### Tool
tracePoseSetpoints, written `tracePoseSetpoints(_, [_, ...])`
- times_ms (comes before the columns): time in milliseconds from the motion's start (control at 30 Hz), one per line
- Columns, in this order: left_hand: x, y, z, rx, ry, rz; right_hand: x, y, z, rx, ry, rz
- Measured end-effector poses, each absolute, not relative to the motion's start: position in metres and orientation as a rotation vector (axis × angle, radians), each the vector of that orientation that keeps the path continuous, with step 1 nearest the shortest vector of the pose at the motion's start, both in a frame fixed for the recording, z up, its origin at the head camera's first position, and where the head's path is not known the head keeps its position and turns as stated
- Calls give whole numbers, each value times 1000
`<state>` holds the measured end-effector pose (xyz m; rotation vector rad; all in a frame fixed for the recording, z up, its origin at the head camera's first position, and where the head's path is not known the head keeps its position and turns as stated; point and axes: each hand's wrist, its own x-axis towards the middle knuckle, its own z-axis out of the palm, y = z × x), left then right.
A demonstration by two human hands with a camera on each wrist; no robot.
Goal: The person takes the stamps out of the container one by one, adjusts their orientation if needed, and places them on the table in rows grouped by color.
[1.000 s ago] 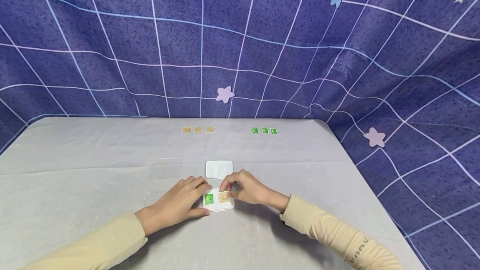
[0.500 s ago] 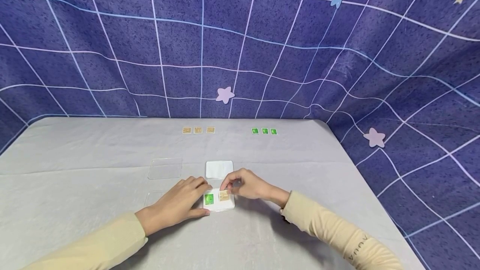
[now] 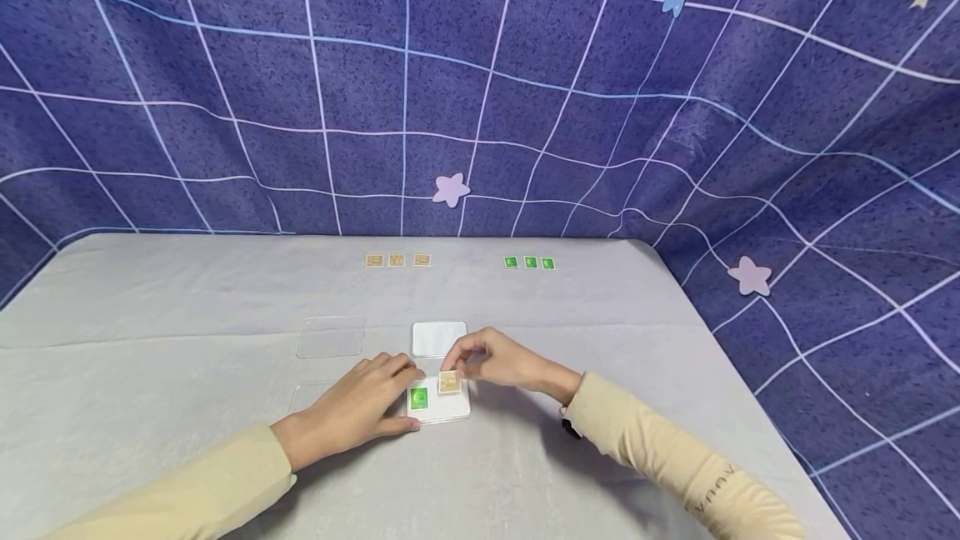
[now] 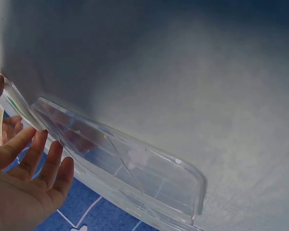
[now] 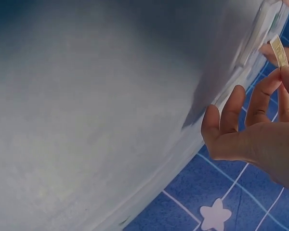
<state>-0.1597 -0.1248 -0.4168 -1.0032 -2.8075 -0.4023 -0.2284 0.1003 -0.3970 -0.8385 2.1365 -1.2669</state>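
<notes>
Pinches the tan square (image 3: pixel 450 382) in the right hand (image 3: pixel 501 361), at the tips of thumb and finger; holds it tilted over the right part of the white plate (image 3: pixel 433 412), with the palm off to its right; grips the plate's left end with the left hand (image 3: pixel 358 402), thumb at the near edge, fingertips at the far one; has the green square (image 3: pixel 419 398) lying on the plate's left part, just beside those fingers and apart from the tan one; has another white plate (image 3: pixel 439 340) just beyond, a clear tray (image 3: pixel 331 337) to its left, and, far back on the grey cloth (image 3: pixel 187 298), three tan squares (image 3: pixel 397 261) and three green squares (image 3: pixel 531 262).
</notes>
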Motion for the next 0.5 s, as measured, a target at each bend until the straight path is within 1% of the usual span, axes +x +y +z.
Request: tracePoseSetpoints(500, [-160,-126,-416,-1015,-2803,-395,-263,95,-385,-728,2241,-1294])
